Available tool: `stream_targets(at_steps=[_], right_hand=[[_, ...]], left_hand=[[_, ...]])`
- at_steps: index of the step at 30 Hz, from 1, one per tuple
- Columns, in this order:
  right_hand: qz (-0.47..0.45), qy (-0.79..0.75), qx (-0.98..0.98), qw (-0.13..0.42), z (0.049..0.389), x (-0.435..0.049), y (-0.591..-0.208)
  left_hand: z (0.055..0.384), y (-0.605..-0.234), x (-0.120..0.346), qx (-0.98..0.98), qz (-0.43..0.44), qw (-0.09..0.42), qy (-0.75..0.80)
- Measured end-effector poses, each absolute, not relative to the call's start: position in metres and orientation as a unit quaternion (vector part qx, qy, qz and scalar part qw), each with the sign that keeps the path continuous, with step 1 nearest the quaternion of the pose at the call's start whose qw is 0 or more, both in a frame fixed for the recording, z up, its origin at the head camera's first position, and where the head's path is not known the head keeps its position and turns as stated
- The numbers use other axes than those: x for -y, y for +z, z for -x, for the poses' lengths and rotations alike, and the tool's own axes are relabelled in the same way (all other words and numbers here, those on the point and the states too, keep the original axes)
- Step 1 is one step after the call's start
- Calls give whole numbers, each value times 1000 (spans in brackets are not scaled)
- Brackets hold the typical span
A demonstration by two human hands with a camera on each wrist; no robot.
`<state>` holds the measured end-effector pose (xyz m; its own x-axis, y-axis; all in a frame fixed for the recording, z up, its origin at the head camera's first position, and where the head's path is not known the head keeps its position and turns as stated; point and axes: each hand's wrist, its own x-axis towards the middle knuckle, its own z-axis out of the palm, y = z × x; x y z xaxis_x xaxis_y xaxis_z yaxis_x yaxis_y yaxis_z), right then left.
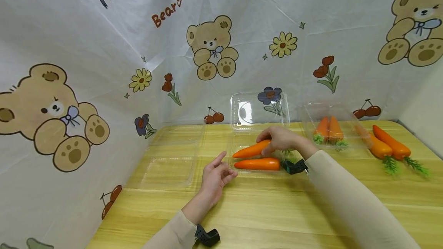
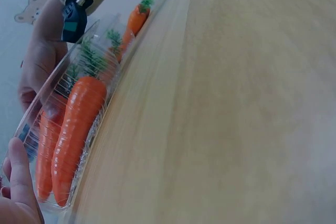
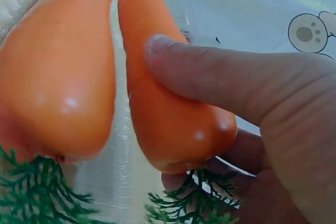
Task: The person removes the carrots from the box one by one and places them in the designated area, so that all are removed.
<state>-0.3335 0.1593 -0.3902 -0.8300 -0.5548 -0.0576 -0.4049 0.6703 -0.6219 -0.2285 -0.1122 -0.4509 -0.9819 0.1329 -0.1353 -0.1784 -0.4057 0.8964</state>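
My right hand (image 1: pixel 279 138) grips the thick end of an orange toy carrot (image 1: pixel 250 150) over a clear hinged plastic box. In the right wrist view the thumb (image 3: pixel 194 72) presses on this carrot's side, above its green leaves (image 3: pixel 197 200). A second carrot (image 1: pixel 257 164) lies in front of it in the box, tips pointing left. The box's clear lid (image 1: pixel 238 105) stands raised at the back. My left hand (image 1: pixel 215 180) is at the box's left end, index finger extended. In the left wrist view one of its fingers (image 2: pixel 21 169) lies right at the box rim (image 2: pixel 44 87).
Left of the hands stands another clear box (image 1: pixel 192 164) with nothing in it. Back right, a clear box (image 1: pixel 308 124) holds two carrots (image 1: pixel 334 130). Two loose carrots (image 1: pixel 392 143) lie beside it on the wooden table (image 1: pixel 270 210). A bear-print sheet (image 1: pixel 121 30) hangs behind.
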Motion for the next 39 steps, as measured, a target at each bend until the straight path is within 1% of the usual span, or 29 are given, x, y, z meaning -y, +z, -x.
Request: stream_targets(at_steps=[5, 10, 17, 23, 33, 39], right_hand=[[261, -324, -904, 101, 330, -162, -385], [233, -374, -892, 100, 326, -164, -377], [170, -459, -866, 105, 318, -170, -364], [143, -509, -842, 109, 309, -179, -356], [87, -510, -850, 94, 296, -197, -349], [78, -509, -853, 82, 288, -209, -343]], left_hand=[[228, -451, 112, -537, 23, 94, 838], [228, -450, 111, -539, 23, 95, 837], [228, -450, 112, -541, 18, 92, 836], [228, -450, 112, -541, 16, 92, 836], [227, -450, 112, -542, 21, 91, 835], [227, -450, 112, -543, 18, 94, 834]])
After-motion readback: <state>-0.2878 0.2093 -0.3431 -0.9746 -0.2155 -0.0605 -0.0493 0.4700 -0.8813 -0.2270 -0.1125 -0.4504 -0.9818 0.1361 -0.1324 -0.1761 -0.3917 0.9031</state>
